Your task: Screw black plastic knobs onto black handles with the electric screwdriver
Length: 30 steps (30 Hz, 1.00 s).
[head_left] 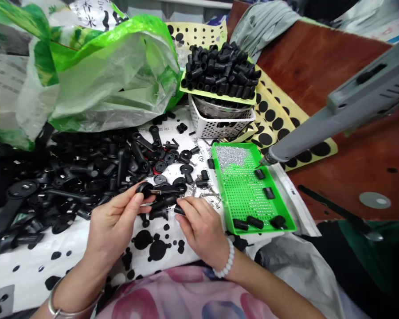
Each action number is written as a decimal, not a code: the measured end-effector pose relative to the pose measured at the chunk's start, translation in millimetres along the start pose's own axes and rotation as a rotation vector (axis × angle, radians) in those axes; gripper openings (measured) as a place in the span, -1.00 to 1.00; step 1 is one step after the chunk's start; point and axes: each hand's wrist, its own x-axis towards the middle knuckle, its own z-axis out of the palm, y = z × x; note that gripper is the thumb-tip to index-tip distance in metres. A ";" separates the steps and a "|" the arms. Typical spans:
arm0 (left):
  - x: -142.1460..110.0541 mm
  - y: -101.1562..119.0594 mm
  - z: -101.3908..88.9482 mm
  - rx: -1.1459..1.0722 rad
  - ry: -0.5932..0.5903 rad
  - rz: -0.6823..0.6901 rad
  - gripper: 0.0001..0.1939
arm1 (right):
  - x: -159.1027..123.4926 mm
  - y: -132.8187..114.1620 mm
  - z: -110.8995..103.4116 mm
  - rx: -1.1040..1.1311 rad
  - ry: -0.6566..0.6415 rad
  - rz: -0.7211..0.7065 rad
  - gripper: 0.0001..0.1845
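Observation:
My left hand pinches a black plastic arm piece with a round end and a small metal insert, holding it level above the sheet. My right hand is closed on a small black cylindrical part just below that piece, fingertips curled round it. A large heap of black plastic arms and discs lies to the left of both hands. Small metal clips are scattered just beyond my right fingers.
A flat green perforated tray with a few black tubes and tiny screws lies right of my hands. A white basket carries a green tray heaped with black tubes. A grey electric screwdriver hangs at right. A green plastic bag stands behind the heap.

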 end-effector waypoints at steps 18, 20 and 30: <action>-8.1 -7.8 -1.2 0.374 -0.195 0.651 -0.70 | 23.9 -20.5 1.6 0.729 0.044 0.290 -0.97; -7.7 -10.9 -1.8 0.409 -0.202 0.748 -0.67 | 24.9 -19.0 -0.9 0.780 0.024 0.307 -0.82; -8.2 -4.5 -6.9 0.151 -0.374 0.581 -0.53 | 24.3 -14.9 3.1 0.740 -0.030 0.113 -0.65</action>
